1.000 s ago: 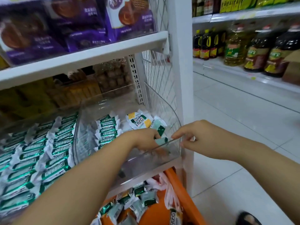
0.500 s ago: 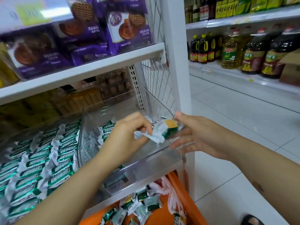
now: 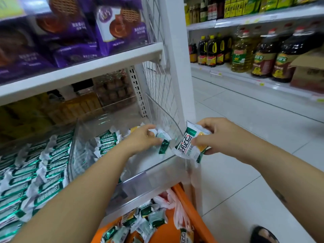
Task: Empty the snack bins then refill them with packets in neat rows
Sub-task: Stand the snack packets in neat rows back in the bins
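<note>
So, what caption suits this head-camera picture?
Left hand grips small green-and-white snack packets in the clear plastic bin while the right hand holds a white-and-yellow packet beside it.

Up top: purple glossy biscuit packs [image 3: 115, 30] on a white metal shelf board [image 3: 78, 74]. Right of it: white wire mesh side panel [image 3: 157, 81], fixed to a white upright post [image 3: 177, 58]. Across the aisle: tall plastic bottles of yellow cooking oil [image 3: 241, 53], dark-liquid bottles [image 3: 263, 58] just beside, brown cardboard box [image 3: 308, 71] far right. Below: pale tiled floor [image 3: 245, 120], black sandal [image 3: 263, 235] bottom right.
</note>
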A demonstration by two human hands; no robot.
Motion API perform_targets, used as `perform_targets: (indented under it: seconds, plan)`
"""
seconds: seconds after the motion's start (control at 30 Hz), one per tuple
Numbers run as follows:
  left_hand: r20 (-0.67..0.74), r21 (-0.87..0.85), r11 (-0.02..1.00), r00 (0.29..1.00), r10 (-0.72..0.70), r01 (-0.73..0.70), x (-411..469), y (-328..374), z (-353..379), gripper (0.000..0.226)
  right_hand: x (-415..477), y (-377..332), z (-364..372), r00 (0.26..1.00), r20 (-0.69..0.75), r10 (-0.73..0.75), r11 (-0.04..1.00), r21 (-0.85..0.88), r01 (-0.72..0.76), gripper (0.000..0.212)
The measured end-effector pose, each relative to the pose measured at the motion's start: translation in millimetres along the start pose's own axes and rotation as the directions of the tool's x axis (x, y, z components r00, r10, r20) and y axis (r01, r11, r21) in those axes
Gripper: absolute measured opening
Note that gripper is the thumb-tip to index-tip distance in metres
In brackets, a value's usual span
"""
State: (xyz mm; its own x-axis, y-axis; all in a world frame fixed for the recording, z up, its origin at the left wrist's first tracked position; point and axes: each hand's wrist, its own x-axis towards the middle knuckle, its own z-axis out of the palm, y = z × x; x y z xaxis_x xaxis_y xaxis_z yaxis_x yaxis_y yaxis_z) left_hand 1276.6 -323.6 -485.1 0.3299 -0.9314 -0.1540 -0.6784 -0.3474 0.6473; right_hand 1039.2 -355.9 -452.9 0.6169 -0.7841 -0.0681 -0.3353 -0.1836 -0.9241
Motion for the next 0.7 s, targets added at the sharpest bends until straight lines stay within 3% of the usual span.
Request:
perform_targets:
  seconds: [0.1, 0.23, 0.3, 0.37, 0.47, 0.6, 0.7]
  plan:
    - [0.053, 0.227, 0.973, 0.998, 0.038, -0.049, 15.7, 4.6, 16.0, 0.065, 1.6, 1.4, -1.3, 1.0, -0.01, -0.02, 1.0, -0.01, 0.02, 0.016]
    - [-0.077, 0.306, 0.951, 0.994, 0.076, -0.049, 18.7, 4.7, 21.5, 0.045, 2.3, 3.5, -4.9, 1.0, -0.006, -0.027, 1.0, -0.009, 0.027, 0.016]
    - [-0.138, 0.153, 0.986, 0.986, 0.09, -0.069, 11.5, 7.7, 16.7, 0.035, 2.3, 4.8, -7.2, 0.999, 0.008, -0.031, 0.999, -0.012, 0.031, 0.017]
    - [-0.118, -0.167, 0.983, 0.991, 0.063, -0.083, -1.0, 10.2, 7.7, 0.032, 1.6, 5.4, -9.0, 0.999, 0.017, -0.041, 0.999, -0.003, 0.041, 0.019]
    - [-0.031, -0.542, 0.838, 0.998, 0.049, -0.058, -28.9, 15.3, -5.8, 0.031, -0.4, 4.3, -8.9, 0.997, 0.04, -0.062, 0.997, 0.044, 0.06, 0.024]
    - [-0.012, -0.773, 0.633, 0.998, 0.056, -0.045, -57.7, 20.4, -10.9, 0.023, -4.7, -2.0, -1.3, 0.987, 0.116, -0.111, 0.979, 0.186, 0.088, 0.027]
    - [0.047, -0.854, 0.52, 0.997, 0.064, 0.007, -76.3, 25.5, -9.6, 0.047, -10.4, -6.9, 7.6, 0.968, 0.182, -0.17, 0.939, 0.329, 0.103, 0.029]
